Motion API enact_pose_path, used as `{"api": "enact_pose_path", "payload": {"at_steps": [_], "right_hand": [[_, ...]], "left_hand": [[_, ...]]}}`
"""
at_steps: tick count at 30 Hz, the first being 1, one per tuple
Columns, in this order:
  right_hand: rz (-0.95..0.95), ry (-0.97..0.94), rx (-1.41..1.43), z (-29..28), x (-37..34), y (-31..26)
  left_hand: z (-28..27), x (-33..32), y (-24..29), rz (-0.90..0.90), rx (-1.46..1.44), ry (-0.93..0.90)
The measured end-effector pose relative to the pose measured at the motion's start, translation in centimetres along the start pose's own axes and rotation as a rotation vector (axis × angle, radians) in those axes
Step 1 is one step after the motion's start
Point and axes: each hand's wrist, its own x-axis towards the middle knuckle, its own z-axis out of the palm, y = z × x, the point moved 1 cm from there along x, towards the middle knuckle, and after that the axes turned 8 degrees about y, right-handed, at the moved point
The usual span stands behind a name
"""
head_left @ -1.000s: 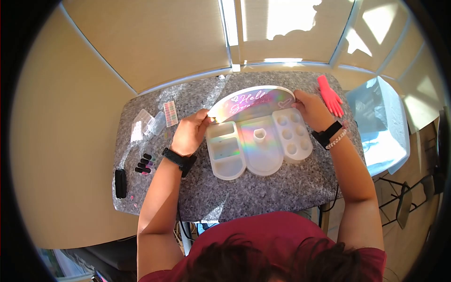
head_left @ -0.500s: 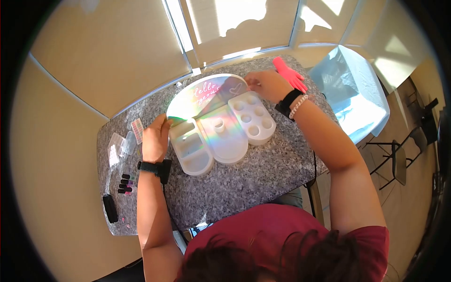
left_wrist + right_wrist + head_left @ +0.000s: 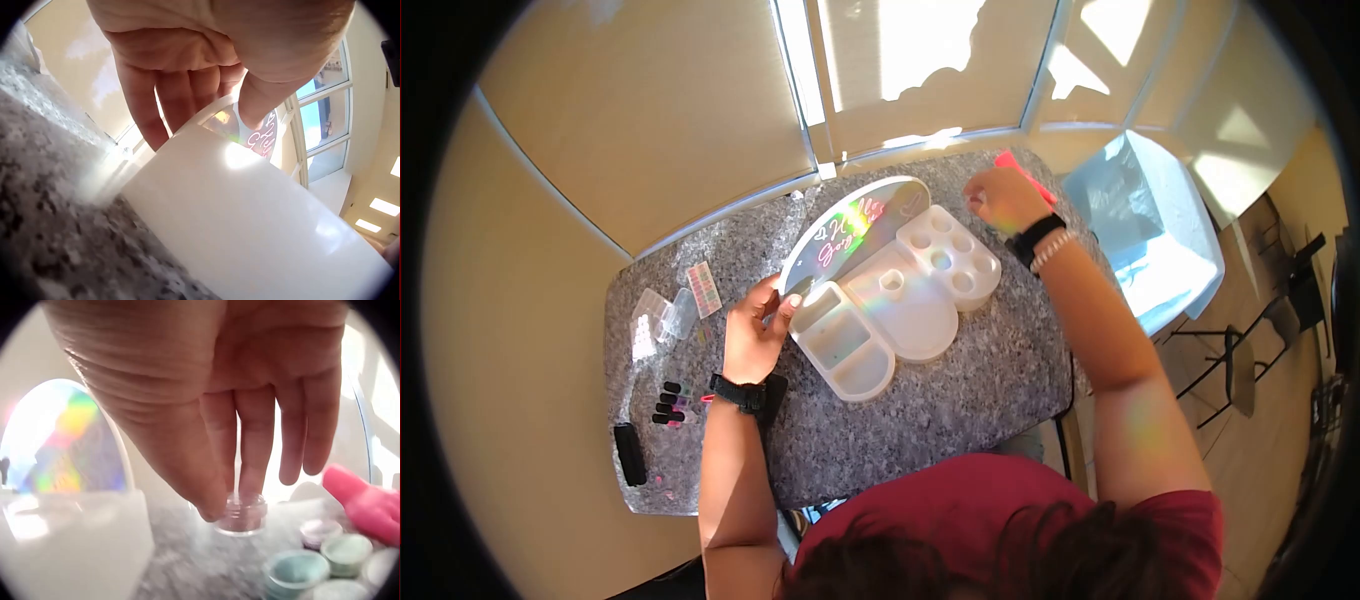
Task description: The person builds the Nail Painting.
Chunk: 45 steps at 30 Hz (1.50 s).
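Note:
A white organizer tray with molded compartments stands on the granite table, its arched shiny back panel lettered in pink. My left hand grips the panel's left end, thumb in front and fingers behind, as the left wrist view shows. Right of the organizer, my right hand pinches a small clear jar of pinkish contents between thumb and fingertips, close over the table. That jar is hidden by the hand in the head view. Other small jars, pale green and purplish, sit beside it in the right wrist view.
A pink model hand lies behind my right hand. At the table's left are clear boxes, a sticker sheet, several black-capped bottles and a black case. A bin with a light-blue liner stands right of the table.
My right hand has let go of the panel's right end, moved right and taken hold of a small jar. My left hand stays on the panel; the organizer now stands at more of a slant.

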Motion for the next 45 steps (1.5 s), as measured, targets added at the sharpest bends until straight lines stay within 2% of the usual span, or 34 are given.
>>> {"api": "enact_pose_path", "payload": {"at_steps": [1,2,4,7,12,14,16,19,21,23,24,26,30,35,42,44,45], "right_hand": [[0.057,0.035,0.181,-0.9,-0.5,-1.5],[0.017,0.022,0.28,-1.7,-0.7,-3.2],[-0.077,-0.009,0.348,-2.1,-1.5,-6.3],[-0.064,-0.049,0.341,-0.7,-2.1,-9.8],[-0.046,-0.02,0.293,0.7,-2.2,-11.3],[-0.055,0.017,0.265,1.1,-2.5,-11.3],[-0.055,-0.042,0.212,0.2,-2.3,-10.9],[0.028,-0.102,0.299,-0.8,-1.5,-8.3],[0.166,0.093,0.229,0.2,-0.5,-3.1],[0.197,0.101,-0.084,-0.4,-0.5,-1.3],[0.194,0.086,-0.076,-0.2,-0.7,-0.5],[0.335,0.027,-0.288,0.8,-1.0,1.1],[0.417,-0.007,-0.264,1.1,-0.2,2.3],[0.324,-0.098,-0.096,-0.5,0.2,-0.2],[0.235,-0.099,-0.059,1.9,-0.1,0.9],[0.233,-0.032,0.244,0.1,-0.3,-0.8],[0.238,-0.039,0.241,-0.5,-0.6,-1.8]], "left_hand": [[0.2,-0.1,0.0,0.006,-0.071,0.006],[0.4,-0.3,0.0,0.01,-0.145,0.015],[0.2,-0.3,0.3,0.013,-0.117,0.009],[0.3,-0.4,0.0,-0.03,-0.156,-0.016],[0.0,-0.7,0.7,-0.043,-0.13,-0.044],[0.1,-0.7,0.7,0.0,-0.073,-0.036],[0.1,-0.9,1.4,-0.028,-0.05,-0.008],[0.2,-0.9,0.7,-0.054,-0.086,-0.013],[0.2,-1.0,0.3,-0.066,-0.154,0.007],[0.2,-1.0,0.2,-0.09,-0.157,0.008],[0.1,-1.0,0.3,-0.106,-0.162,0.0],[-0.1,-1.1,0.4,-0.131,-0.144,0.001],[-0.2,-1.1,-0.3,-0.137,-0.191,-0.006],[-0.1,-1.0,0.4,-0.112,-0.153,0.018],[0.0,-1.0,0.7,-0.117,-0.169,0.008],[0.1,-1.0,0.7,-0.108,-0.148,0.035],[0.1,-1.1,0.6,-0.115,-0.152,0.031]]}}
